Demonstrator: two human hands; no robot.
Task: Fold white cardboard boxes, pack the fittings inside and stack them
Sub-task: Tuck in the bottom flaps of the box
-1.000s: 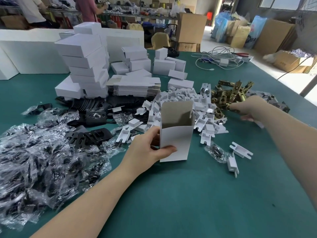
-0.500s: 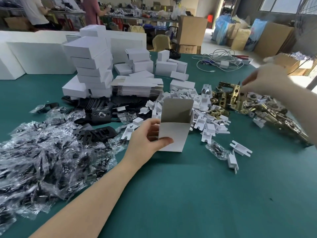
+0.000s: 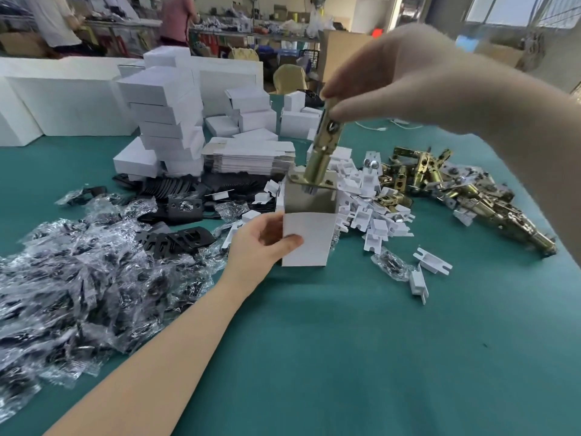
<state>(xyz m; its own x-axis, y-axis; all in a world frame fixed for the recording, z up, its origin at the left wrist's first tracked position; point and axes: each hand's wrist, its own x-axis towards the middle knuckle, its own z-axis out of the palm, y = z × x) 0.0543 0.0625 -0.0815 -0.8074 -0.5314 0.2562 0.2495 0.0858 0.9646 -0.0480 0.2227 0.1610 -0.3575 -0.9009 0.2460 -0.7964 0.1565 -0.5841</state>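
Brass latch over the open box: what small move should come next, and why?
Probably lower it straight down. The right hand pinches the brass latch upright, its faceplate at the mouth of the open white box, which the left hand holds upright on the table.

Green table (image 3: 377, 357) — two people (image 3: 176, 20) behind

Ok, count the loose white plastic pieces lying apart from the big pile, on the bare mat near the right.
2: one white plastic piece lies flat on the green mat, the other just below and left of it, on its edge. More could be hidden under the bagged part beside them.
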